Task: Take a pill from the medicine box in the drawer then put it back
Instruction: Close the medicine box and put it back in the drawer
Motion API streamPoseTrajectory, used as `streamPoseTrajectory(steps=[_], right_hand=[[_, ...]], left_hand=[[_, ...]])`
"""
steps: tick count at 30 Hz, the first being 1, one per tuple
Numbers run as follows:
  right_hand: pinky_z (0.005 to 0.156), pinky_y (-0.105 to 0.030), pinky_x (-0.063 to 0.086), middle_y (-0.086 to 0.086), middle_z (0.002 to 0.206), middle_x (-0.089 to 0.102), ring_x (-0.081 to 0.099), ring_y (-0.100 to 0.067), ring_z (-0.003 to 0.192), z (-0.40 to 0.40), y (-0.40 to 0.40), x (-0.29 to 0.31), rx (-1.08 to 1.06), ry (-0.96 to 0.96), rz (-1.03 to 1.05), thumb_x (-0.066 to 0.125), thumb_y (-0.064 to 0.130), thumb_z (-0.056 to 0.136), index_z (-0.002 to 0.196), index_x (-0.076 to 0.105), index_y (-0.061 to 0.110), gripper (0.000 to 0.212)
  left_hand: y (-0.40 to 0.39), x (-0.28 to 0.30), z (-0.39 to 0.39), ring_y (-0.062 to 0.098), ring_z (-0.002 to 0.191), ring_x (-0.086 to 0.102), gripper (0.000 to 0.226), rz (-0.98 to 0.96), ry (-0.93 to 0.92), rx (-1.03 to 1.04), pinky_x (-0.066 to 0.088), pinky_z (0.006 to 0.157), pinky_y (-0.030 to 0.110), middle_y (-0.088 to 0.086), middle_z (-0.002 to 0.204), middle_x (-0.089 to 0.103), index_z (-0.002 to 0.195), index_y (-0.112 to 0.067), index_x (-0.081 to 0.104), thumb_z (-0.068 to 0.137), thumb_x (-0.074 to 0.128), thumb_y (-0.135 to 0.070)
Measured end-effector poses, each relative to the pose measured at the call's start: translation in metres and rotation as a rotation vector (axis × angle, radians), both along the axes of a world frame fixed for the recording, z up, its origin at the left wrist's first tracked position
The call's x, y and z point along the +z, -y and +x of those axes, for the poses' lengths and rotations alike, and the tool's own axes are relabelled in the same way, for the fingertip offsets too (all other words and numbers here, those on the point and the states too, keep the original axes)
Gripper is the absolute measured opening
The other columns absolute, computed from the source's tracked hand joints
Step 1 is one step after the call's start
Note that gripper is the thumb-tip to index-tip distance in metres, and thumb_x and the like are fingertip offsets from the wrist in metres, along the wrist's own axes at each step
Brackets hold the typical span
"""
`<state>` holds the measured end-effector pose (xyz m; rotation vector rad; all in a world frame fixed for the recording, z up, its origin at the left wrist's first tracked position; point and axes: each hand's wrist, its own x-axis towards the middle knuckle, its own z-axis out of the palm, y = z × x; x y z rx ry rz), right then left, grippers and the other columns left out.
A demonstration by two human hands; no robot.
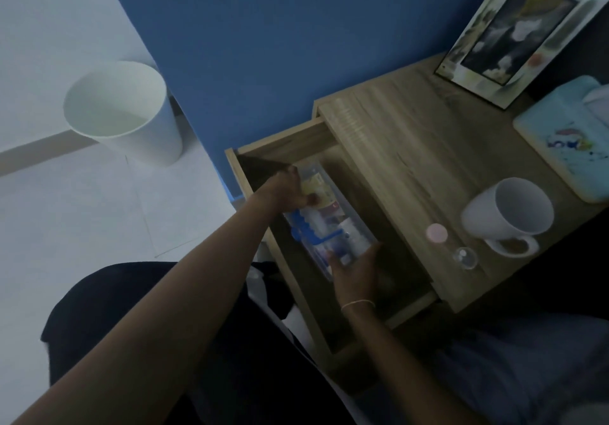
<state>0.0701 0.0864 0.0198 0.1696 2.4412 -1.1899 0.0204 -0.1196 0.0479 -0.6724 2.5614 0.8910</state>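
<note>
Head view, looking down on a wooden bedside table (412,148) with its drawer (290,143) pulled out toward seven o'clock. Inside the drawer lies the medicine box (329,227), a clear plastic case with a blue clasp, long axis running from eleven to five o'clock, packets and small boxes showing through its lid. The left hand (290,190) sits on the box's far end at eleven o'clock, fingers curled over the edge and gripping it. The right hand (354,273) is at the near end, at five o'clock, thumb and fingers spread around that corner and touching the plastic; how firmly it grips I cannot tell in this dim, smeared picture.

On the tabletop, toward three o'clock from the box, stand a white mug (507,210), a little pink-capped bottle (436,233) and a clear round cap (465,257) just beside it. A picture frame (514,32) leans at one o'clock, and a white bin (122,111) stands on the floor at ten o'clock.

Judging by the lid being shut and both hands at the ends, this looks like the box being either lifted out or set back in; I cannot say which. If the pill is yet to come out, the next move calls for a level two-handed lift clear of the drawer walls, then freeing the blue clasp.
</note>
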Motion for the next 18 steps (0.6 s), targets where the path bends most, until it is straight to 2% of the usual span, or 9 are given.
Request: streamPoseTrajectory(steps=[3, 5, 6, 8, 10, 11, 14, 18], right_hand=[[0.103, -0.042, 0.044, -0.008, 0.147, 0.04, 0.044, -0.024, 0.132, -0.002, 0.004, -0.007, -0.014, -0.024, -0.011, 0.075, 0.042, 0.074, 0.15, 0.008, 0.027, 0.102], [0.1, -0.035, 0.041, -0.009, 0.149, 0.039, 0.044, -0.025, 0.132, -0.003, 0.006, -0.011, -0.018, -0.017, -0.012, 0.074, 0.044, 0.075, 0.151, 0.006, 0.026, 0.103], [0.098, -0.033, 0.039, -0.01, 0.151, 0.036, 0.043, -0.025, 0.134, -0.002, 0.007, -0.011, -0.001, -0.029, 0.022, 0.072, 0.046, 0.076, 0.151, 0.005, 0.025, 0.103], [0.105, -0.036, 0.035, -0.01, 0.16, 0.016, 0.029, -0.026, 0.142, -0.004, 0.008, -0.011, 0.11, -0.123, 0.166, 0.062, 0.055, 0.081, 0.151, -0.001, 0.023, 0.1], [0.117, -0.041, 0.019, -0.006, 0.161, -0.008, 0.004, -0.023, 0.148, -0.01, 0.005, -0.013, 0.317, -0.297, 0.311, 0.043, 0.059, 0.089, 0.151, -0.005, 0.018, 0.089], [0.119, -0.042, 0.011, -0.006, 0.16, -0.012, -0.003, -0.022, 0.148, -0.015, 0.004, -0.015, 0.415, -0.36, 0.374, 0.033, 0.057, 0.092, 0.15, -0.004, 0.015, 0.081], [0.119, -0.042, 0.002, -0.011, 0.161, -0.001, -0.004, -0.023, 0.148, -0.025, 0.0, -0.022, 0.569, -0.402, 0.5, 0.018, 0.051, 0.095, 0.15, 0.003, 0.011, 0.069], [0.118, -0.042, 0.003, -0.014, 0.161, 0.007, 0.003, -0.026, 0.148, -0.018, 0.0, -0.023, 0.595, -0.409, 0.536, 0.012, 0.048, 0.093, 0.149, 0.005, 0.009, 0.069]], left_hand=[[0.006, -0.01, -0.002, 0.034, 0.123, 0.049, 0.086, 0.006, -0.02, 0.016, 0.041, 0.1, 0.039, 0.02, 0.138, 0.048, 0.14, -0.002, 0.031, 0.078, 0.069, -0.048], [0.01, -0.015, -0.002, 0.035, 0.125, 0.048, 0.086, -0.011, -0.033, 0.005, 0.04, 0.104, 0.042, 0.02, 0.141, 0.045, 0.141, -0.004, 0.029, 0.079, 0.066, -0.05], [0.009, -0.017, -0.001, 0.036, 0.13, 0.043, 0.086, -0.059, -0.04, -0.019, 0.036, 0.109, 0.044, 0.021, 0.145, 0.04, 0.144, -0.005, 0.025, 0.082, 0.062, -0.052], [0.002, -0.022, 0.005, 0.035, 0.144, 0.019, 0.082, -0.219, -0.08, -0.102, 0.015, 0.119, 0.046, 0.019, 0.157, 0.019, 0.148, -0.006, 0.012, 0.09, 0.045, -0.053], [-0.01, -0.029, 0.013, 0.029, 0.148, -0.004, 0.072, -0.322, -0.159, -0.163, -0.003, 0.118, 0.042, 0.013, 0.161, -0.001, 0.15, -0.01, 0.001, 0.096, 0.029, -0.049], [-0.016, -0.032, 0.018, 0.027, 0.147, -0.009, 0.068, -0.339, -0.179, -0.191, -0.007, 0.117, 0.041, 0.011, 0.161, -0.005, 0.15, -0.012, -0.002, 0.097, 0.024, -0.048], [-0.029, -0.036, 0.027, 0.026, 0.147, -0.011, 0.067, -0.338, -0.145, -0.258, -0.004, 0.121, 0.045, 0.009, 0.161, -0.008, 0.149, -0.014, -0.006, 0.097, 0.02, -0.048], [-0.033, -0.035, 0.033, 0.026, 0.148, -0.009, 0.067, -0.326, -0.115, -0.262, 0.001, 0.122, 0.047, 0.008, 0.161, -0.009, 0.149, -0.014, -0.008, 0.098, 0.021, -0.047]])
